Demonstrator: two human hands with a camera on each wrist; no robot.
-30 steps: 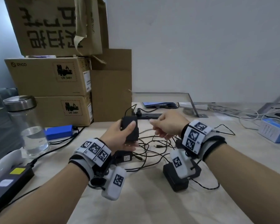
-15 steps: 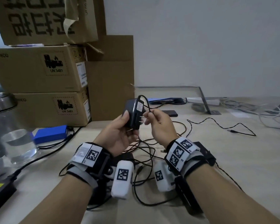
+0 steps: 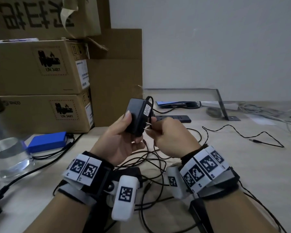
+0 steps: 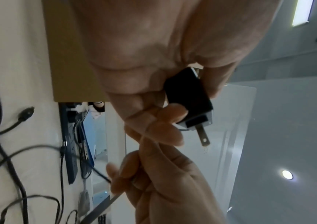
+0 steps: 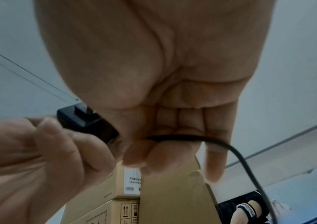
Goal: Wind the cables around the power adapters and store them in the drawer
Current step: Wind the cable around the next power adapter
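Left hand: my left hand [image 3: 123, 140] is wrapped around a black rectangular plastic power adapter [image 3: 137, 118], thumb on its near face, holding it raised above the table [image 3: 242, 165].
Right hand: my right hand [image 3: 171, 138] is curled, pinching the thin black cable [image 5: 175, 137] of that adapter between fingers and thumb, just right of the adapter body.
Adapter: it stands nearly upright, long axis running bottom to top with a slight tilt. Its 2 metal prongs [image 3: 147, 126] point right, toward my right hand. The cable leaves the top end in a small loop.
Key relation: the cable runs down the right side of the adapter, so I judge each turn must travel along the long axis, past the prongs. My right hand is the nearer one to lead it.
Loose end: the cable trails away across the table to a small plug tip [image 3: 254, 140], well apart from both hands.
Still waiting: a tangle of thin black cables [image 3: 151, 165] lies on the table below my wrists.
Drawer: not in view.
Progress: winding seems barely begun.
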